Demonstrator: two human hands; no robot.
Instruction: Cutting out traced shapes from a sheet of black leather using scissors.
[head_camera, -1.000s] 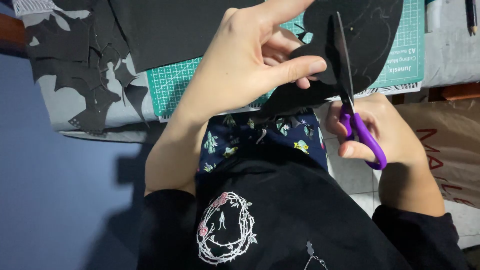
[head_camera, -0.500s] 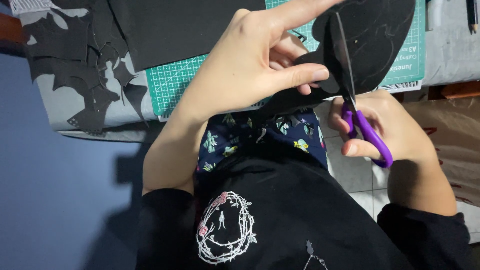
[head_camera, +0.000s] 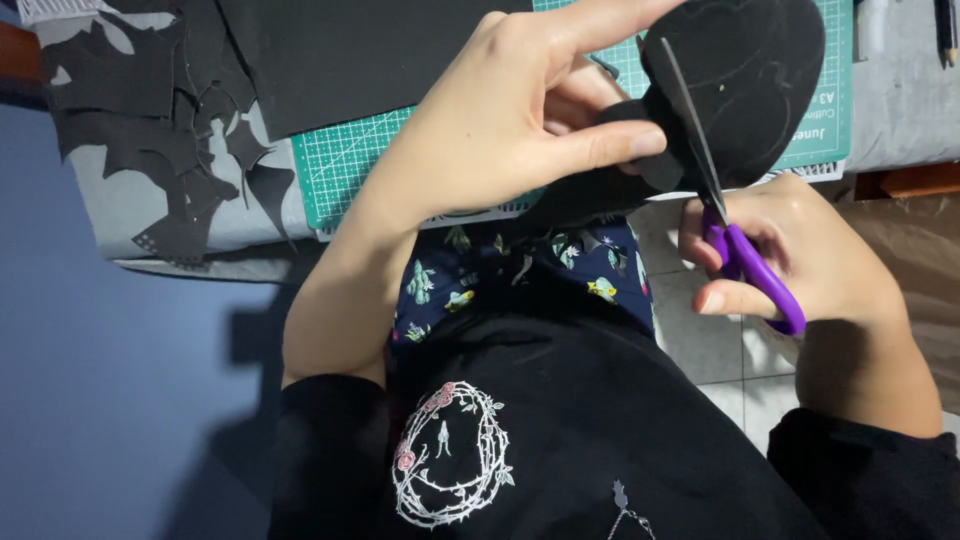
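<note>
The left hand (head_camera: 510, 130) pinches a rounded black foam piece (head_camera: 745, 90) between thumb and fingers, held above the lap. The right hand (head_camera: 800, 270) grips purple-handled scissors (head_camera: 735, 240), blades against the piece. Beyond lie a green cutting mat (head_camera: 345, 160), a black sheet (head_camera: 340, 50) and scraps (head_camera: 150, 120) at far left.

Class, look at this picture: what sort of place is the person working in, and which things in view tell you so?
Probably a home craft table: a green cutting mat, black offcuts, and purple-handled scissors cutting a black sheet piece.
</note>
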